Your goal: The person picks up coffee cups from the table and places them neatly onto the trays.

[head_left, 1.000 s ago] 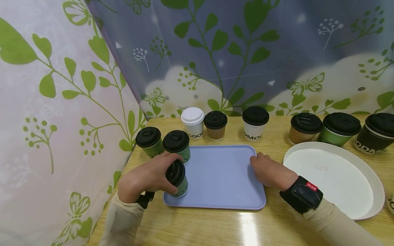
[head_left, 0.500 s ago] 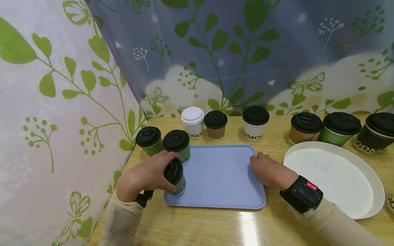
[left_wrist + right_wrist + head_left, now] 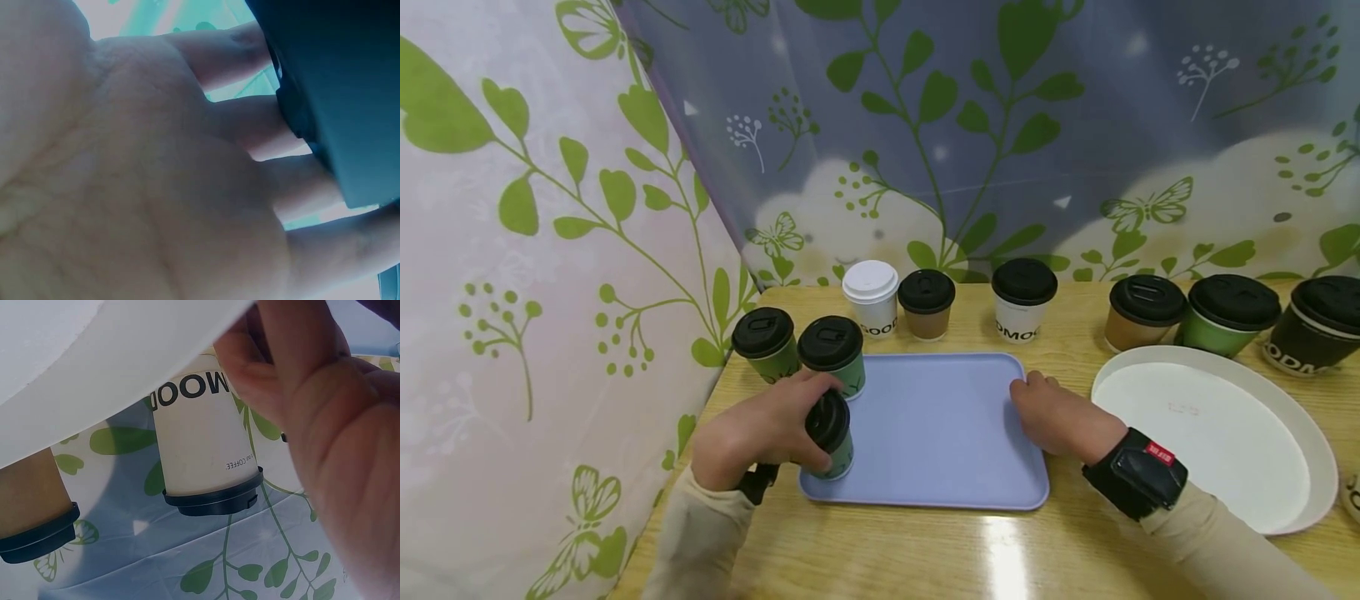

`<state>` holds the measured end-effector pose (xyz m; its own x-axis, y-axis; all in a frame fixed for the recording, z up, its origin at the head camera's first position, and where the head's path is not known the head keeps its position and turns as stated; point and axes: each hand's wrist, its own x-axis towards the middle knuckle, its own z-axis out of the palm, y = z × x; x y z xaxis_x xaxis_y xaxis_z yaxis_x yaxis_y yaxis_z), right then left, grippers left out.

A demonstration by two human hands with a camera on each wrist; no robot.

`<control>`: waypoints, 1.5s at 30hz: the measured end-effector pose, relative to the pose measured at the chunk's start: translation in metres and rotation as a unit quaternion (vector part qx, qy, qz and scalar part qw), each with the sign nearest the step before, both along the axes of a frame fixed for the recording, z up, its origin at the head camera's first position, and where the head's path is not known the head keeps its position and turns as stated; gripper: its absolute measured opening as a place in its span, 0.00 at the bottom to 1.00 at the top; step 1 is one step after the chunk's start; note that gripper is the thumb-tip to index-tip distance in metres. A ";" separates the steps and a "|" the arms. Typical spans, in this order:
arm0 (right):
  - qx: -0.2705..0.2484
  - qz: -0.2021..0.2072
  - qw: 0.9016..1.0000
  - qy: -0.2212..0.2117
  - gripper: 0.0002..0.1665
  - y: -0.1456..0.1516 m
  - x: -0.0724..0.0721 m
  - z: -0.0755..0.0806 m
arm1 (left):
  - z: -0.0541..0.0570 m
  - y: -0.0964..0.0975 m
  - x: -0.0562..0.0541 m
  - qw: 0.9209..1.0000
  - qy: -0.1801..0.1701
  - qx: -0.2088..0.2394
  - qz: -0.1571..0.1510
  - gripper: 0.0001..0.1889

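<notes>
My left hand (image 3: 767, 429) grips a green paper coffee cup (image 3: 841, 460) with a black lid, thumb on its near side. The cup stands upright at the left front part of a lavender tray (image 3: 940, 433). In the left wrist view the palm and spread fingers reach to a dark lid (image 3: 337, 94). My right hand (image 3: 1063, 417) holds the tray's right edge with curled fingers. Just behind the held cup stands another green cup (image 3: 835, 354), covering the tray's left rear corner. Further left is a similar green cup (image 3: 767, 343).
Behind the tray stand a white-lidded cup (image 3: 872, 300), a small brown cup (image 3: 927, 307) and a white cup with black lid (image 3: 1022, 302). A round white tray (image 3: 1195, 450) lies right, with brown (image 3: 1142, 312), green (image 3: 1228, 317) and black cups (image 3: 1315, 325) behind it.
The cup in my left hand has shifted slightly left and then a little back right, staying over the tray's left front. My right hand keeps its place on the tray's edge.
</notes>
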<state>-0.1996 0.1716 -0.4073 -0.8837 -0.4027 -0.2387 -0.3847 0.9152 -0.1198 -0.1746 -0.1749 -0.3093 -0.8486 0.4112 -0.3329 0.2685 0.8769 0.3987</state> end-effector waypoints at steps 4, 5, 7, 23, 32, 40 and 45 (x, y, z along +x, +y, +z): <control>0.000 0.012 1.000 0.018 0.10 0.001 0.001 -0.001 | -0.001 0.003 0.000 1.000 -0.004 -0.009 -0.005 0.44; -0.001 0.013 1.000 0.020 0.10 0.001 0.002 0.000 | -0.001 0.003 0.000 1.000 -0.006 -0.011 -0.005 0.44; -0.004 0.012 1.000 0.021 0.09 0.001 0.002 0.000 | -0.001 0.004 0.001 1.000 -0.007 -0.013 -0.004 0.44; 0.004 0.008 1.000 0.007 0.10 0.000 0.001 0.001 | 0.000 0.003 0.004 1.000 -0.004 0.008 -0.009 0.43; 0.004 0.024 0.999 0.036 0.08 0.001 0.003 0.000 | 0.000 0.002 0.003 1.000 0.001 0.013 -0.013 0.43; 0.014 0.042 0.997 0.065 0.07 0.002 0.005 -0.001 | 0.001 0.000 0.000 1.000 -0.005 0.018 0.002 0.43; 0.011 0.037 0.998 0.056 0.07 0.001 0.005 -0.001 | 0.001 -0.001 -0.002 1.000 -0.009 0.014 0.006 0.43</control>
